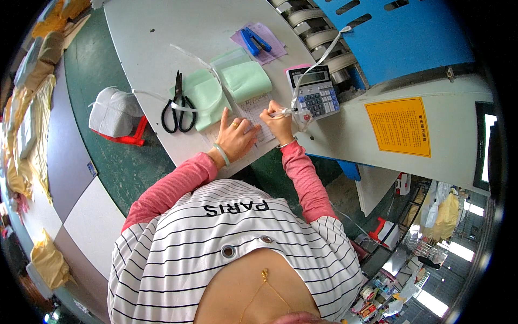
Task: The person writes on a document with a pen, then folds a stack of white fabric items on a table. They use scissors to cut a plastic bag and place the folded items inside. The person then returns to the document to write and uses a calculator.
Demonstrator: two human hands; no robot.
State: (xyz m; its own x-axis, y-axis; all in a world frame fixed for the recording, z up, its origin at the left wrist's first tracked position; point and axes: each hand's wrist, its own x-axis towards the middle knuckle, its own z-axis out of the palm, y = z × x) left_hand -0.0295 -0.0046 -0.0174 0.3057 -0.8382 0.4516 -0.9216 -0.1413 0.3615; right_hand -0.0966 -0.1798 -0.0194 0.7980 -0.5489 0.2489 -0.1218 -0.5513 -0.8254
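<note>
Along the far left edge of your view, yellowish crumpled bags [32, 135] pile up beside the dark green floor mat. Next to them, near the rim of the pale grey table [162, 32], sits a soft white cloth bundle [112, 110] on a red frame. Move right and you meet black-handled scissors [178, 105], lying flat with their blades pointing away from you, a thin white strap draped across them. Just beside them lie folded mint-green sheets [229, 83], smooth and rectangular, with clear film on top.

Your left hand [235, 136] rests flat and released on the printed paper form [253, 116], fingers spread, a ring on one finger and a pale bangle at the wrist. The form lies at the near table edge, partly under the green sheets. Your right hand [278, 121] is clenched around a slim white pen [280, 112], its tip on the form's right side.

Touching that hand's right is a grey desk calculator [314, 92] with blue and white keys, tilted on the edge of the machine. Further back, a blue stapler-like tool [254, 40] lies on lilac paper. Beyond stand a blue perforated metal housing [399, 32] with pale rollers and a square yellow label [399, 126] on the white panel.
</note>
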